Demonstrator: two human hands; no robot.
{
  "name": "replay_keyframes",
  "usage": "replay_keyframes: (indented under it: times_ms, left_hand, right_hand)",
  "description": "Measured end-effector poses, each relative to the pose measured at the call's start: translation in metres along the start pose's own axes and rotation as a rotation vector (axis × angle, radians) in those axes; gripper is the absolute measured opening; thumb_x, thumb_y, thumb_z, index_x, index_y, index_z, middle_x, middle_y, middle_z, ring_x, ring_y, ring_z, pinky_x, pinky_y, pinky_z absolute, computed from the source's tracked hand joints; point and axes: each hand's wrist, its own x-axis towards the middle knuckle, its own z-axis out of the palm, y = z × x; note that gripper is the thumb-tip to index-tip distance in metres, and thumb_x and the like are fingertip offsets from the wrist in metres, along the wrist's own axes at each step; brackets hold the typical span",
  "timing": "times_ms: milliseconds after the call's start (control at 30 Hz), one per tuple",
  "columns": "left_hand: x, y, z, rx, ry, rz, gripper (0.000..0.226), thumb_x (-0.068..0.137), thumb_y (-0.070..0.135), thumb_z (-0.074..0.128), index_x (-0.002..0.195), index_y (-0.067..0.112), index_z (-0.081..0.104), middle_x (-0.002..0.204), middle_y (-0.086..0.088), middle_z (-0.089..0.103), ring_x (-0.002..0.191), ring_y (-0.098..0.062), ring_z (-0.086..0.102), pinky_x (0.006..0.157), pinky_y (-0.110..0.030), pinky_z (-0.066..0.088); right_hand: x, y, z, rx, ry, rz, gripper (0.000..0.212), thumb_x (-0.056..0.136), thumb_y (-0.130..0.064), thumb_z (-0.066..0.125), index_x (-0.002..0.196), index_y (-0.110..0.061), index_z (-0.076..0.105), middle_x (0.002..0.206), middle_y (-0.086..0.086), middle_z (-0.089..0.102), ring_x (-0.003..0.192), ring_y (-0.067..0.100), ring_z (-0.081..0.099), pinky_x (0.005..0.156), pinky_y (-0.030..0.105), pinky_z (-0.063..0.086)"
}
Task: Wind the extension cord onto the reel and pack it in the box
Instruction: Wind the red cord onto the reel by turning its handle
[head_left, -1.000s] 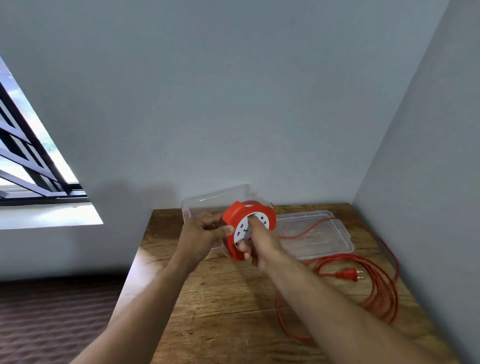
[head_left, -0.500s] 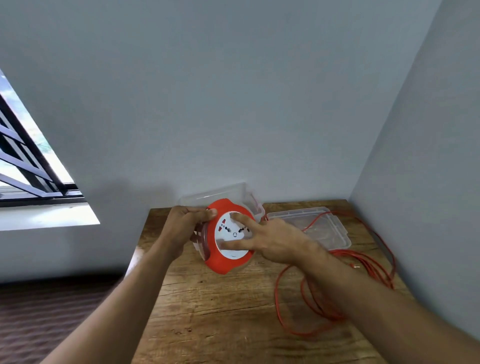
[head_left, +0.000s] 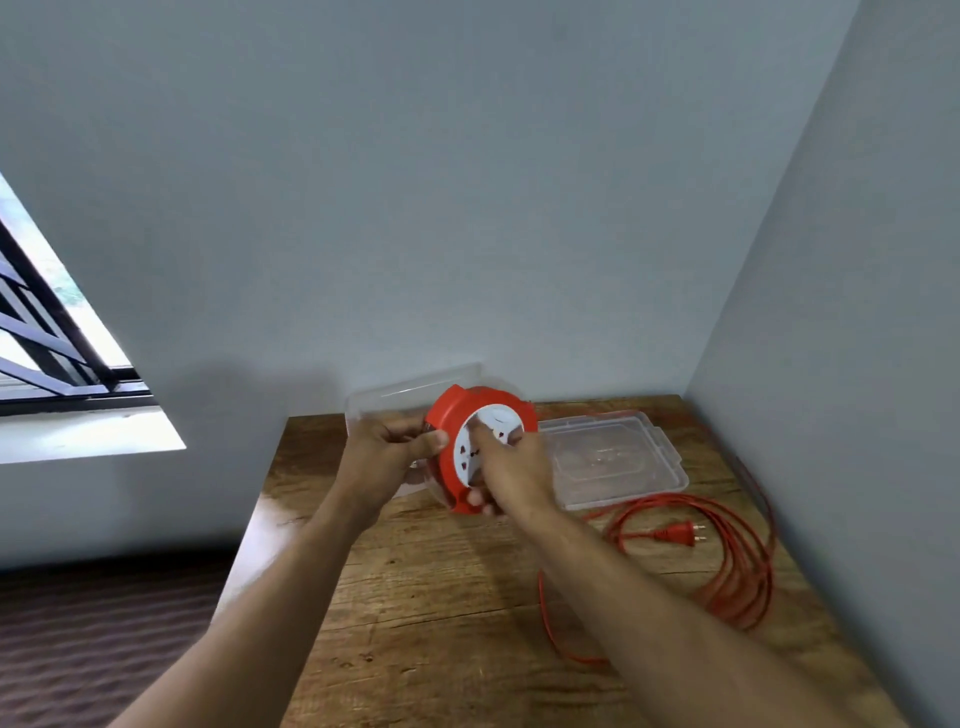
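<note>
An orange cord reel (head_left: 457, 415) with a white socket face is held upright above the wooden table (head_left: 441, 597). My left hand (head_left: 384, 457) grips its back side. My right hand (head_left: 511, 467) lies across the white face, fingers wrapped around the lower rim. Loose orange cord (head_left: 737, 571) lies in loops on the table at the right, its plug (head_left: 680, 534) resting inside the loops. A clear plastic box (head_left: 410, 387) stands behind the reel, mostly hidden by my hands.
A clear lid (head_left: 613, 462) lies flat on the table to the right of the reel. Grey walls close the table at the back and right. A window (head_left: 47, 338) is at the left, with dark floor below.
My right hand has turned on the reel face, and the reel has rotated and tilted. The cord loops have shifted on the table and the plug shows again.
</note>
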Motion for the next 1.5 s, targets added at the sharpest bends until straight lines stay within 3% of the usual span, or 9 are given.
replay_keyframes:
  times_ms: [100,233,333,533,700,900,1100,1333,1500]
  left_hand:
    - [-0.001,-0.004,0.0,0.013,0.067,-0.013,0.007,0.087,0.009,0.078,0.084,0.003,0.082,0.076,-0.016,0.077,0.062,-0.014,0.074,0.051,-0.024,0.058]
    - [0.003,-0.004,-0.013,-0.013,0.144,-0.06,0.013,0.086,0.015,0.079,0.075,0.019,0.085,0.064,-0.008,0.072,0.053,-0.015,0.064,0.046,-0.027,0.051]
    - [0.004,-0.003,-0.015,0.034,0.096,-0.073,0.017,0.085,0.019,0.08,0.069,0.022,0.085,0.058,0.0,0.072,0.047,-0.008,0.062,0.041,-0.023,0.047]
    - [0.004,0.0,-0.013,0.149,-0.012,-0.077,0.023,0.088,0.026,0.077,0.067,0.019,0.084,0.055,0.0,0.072,0.047,-0.007,0.064,0.041,-0.021,0.047]
    - [0.0,0.002,-0.007,0.114,-0.072,-0.062,0.025,0.091,0.024,0.075,0.068,0.02,0.084,0.059,0.002,0.076,0.05,-0.006,0.068,0.042,-0.02,0.049]
    - [-0.003,-0.002,0.001,-0.026,-0.067,-0.013,0.01,0.089,0.012,0.076,0.082,0.008,0.082,0.066,0.001,0.076,0.06,-0.011,0.073,0.053,-0.025,0.058]
    - [-0.01,-0.017,0.01,0.083,0.0,0.058,0.012,0.082,0.012,0.084,0.084,0.001,0.079,0.071,0.003,0.068,0.063,-0.011,0.068,0.056,-0.026,0.058]
    - [-0.01,-0.009,-0.002,-0.079,0.139,-0.048,0.019,0.087,0.016,0.078,0.07,0.017,0.084,0.055,0.003,0.07,0.046,-0.01,0.065,0.042,-0.022,0.05]
    - [-0.006,-0.002,-0.01,0.03,0.131,-0.074,0.025,0.085,0.022,0.08,0.06,0.019,0.081,0.055,-0.006,0.066,0.048,-0.018,0.057,0.046,-0.024,0.043]
  right_hand:
    - [-0.004,-0.004,-0.006,-0.1,-0.093,0.005,0.046,0.091,-0.054,0.059,0.097,-0.009,0.067,0.067,0.007,0.075,0.051,0.022,0.071,0.04,0.03,0.053]
    - [0.005,0.004,-0.039,-0.996,0.12,-0.818,0.038,0.091,-0.039,0.06,0.126,-0.024,0.057,0.111,0.007,0.071,0.079,0.035,0.071,0.062,0.042,0.055]
    - [0.012,0.01,-0.059,-1.287,-0.265,-1.36,0.056,0.088,-0.024,0.074,0.138,-0.034,0.053,0.142,0.016,0.055,0.075,0.037,0.071,0.048,0.039,0.056]
    - [0.019,0.014,-0.06,-1.587,-0.48,-1.406,0.061,0.101,-0.019,0.056,0.147,-0.046,0.028,0.159,0.025,0.023,0.061,0.032,0.064,0.043,0.033,0.043]
    - [0.021,0.011,-0.059,-1.573,-0.353,-1.516,0.064,0.085,-0.038,0.076,0.142,-0.039,0.046,0.129,0.023,0.057,0.059,0.032,0.066,0.04,0.033,0.05]
    - [0.0,0.019,-0.027,-0.781,0.15,-0.604,0.068,0.073,-0.064,0.056,0.135,-0.042,0.039,0.092,0.005,0.074,0.081,0.03,0.069,0.067,0.037,0.055]
    - [-0.013,0.004,-0.004,0.298,-0.083,0.395,0.043,0.096,-0.049,0.055,0.104,-0.008,0.062,0.059,0.008,0.069,0.038,0.016,0.059,0.036,0.022,0.045]
    - [-0.013,0.019,-0.042,-0.723,0.069,-0.575,0.032,0.092,-0.04,0.056,0.12,-0.026,0.062,0.103,0.001,0.074,0.079,0.025,0.071,0.069,0.039,0.059]
    - [-0.003,0.009,-0.064,-1.361,-0.372,-1.178,0.06,0.098,-0.016,0.045,0.149,-0.045,0.035,0.154,0.014,0.037,0.065,0.036,0.064,0.046,0.037,0.048]
